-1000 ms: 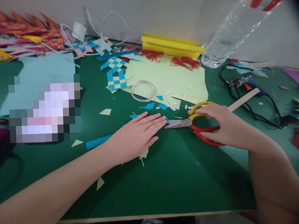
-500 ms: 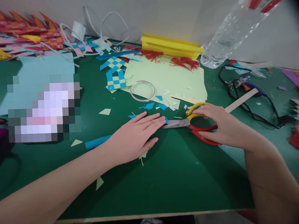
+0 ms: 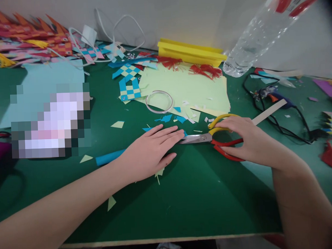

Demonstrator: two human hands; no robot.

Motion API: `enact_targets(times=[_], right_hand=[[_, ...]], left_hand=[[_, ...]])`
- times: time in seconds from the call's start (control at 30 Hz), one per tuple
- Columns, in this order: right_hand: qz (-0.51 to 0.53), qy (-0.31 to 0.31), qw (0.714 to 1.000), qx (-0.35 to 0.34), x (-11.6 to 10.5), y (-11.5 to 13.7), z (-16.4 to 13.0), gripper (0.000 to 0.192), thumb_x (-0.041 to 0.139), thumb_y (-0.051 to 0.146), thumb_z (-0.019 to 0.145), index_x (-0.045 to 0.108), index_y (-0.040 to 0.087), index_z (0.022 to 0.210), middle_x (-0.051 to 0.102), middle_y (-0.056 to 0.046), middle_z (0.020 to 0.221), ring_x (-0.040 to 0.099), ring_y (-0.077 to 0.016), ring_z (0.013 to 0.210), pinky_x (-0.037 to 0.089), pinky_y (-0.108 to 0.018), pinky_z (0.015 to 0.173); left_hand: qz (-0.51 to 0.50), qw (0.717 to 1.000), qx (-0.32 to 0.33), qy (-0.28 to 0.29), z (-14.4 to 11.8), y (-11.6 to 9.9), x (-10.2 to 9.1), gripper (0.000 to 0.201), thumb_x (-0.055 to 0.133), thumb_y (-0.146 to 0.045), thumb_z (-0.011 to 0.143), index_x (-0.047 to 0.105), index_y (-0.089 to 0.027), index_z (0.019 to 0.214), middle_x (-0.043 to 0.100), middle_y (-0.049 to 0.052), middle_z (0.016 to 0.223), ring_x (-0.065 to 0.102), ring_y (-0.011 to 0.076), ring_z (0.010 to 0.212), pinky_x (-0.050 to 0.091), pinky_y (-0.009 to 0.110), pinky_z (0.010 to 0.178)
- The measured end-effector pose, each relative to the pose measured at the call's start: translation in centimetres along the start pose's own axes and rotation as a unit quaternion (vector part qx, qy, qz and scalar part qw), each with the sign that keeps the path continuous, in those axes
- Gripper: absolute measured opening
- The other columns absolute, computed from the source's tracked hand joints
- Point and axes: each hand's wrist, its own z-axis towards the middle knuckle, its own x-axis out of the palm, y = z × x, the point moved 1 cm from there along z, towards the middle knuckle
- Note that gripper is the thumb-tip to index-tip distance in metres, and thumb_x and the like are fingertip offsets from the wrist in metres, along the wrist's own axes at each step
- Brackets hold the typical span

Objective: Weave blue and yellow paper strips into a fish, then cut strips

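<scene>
The green desk [image 3: 190, 196] fills the view, its near edge bare of things and its far edge crowded against the wall. A pale green sheet of paper [image 3: 192, 87] lies toward the far edge, with a clear plastic bottle [image 3: 250, 41] standing to its right and a yellow folder [image 3: 190, 52] behind it. Near the middle of the desk the left hand [image 3: 150, 152] lies flat, fingers spread narrowly together, pressing down a blue paper strip [image 3: 109, 157] (most of it is hidden under the palm). Just right of it the scissors [image 3: 210, 138] lie on the desk, blades closed and pointing at the left fingertips. The right hand [image 3: 248, 139] rests over the yellow and red handles, fingers curled loosely on them. A wire ring [image 3: 159, 101] sits on the paper's near left corner.
</scene>
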Motion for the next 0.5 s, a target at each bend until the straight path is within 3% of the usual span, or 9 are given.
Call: enact_targets(times=[0.5], right_hand=[[0.011,0.021,1.0,0.003,0.5,1.5,0.2,0.042,0.061,0.049,0.083,0.054,0.027,0.118,0.06,-0.006,0.13,0.054,-0.0293,0.124,0.041,-0.05,0.1]], left_hand=[[-0.013,1.0,0.002,-0.01,0.1,0.0,0.0,0.049,0.041,-0.03,0.102,0.033,-0.017,0.148,0.043,0.003,0.153,0.035,0.0176,0.144,0.024,0.041,0.122]])
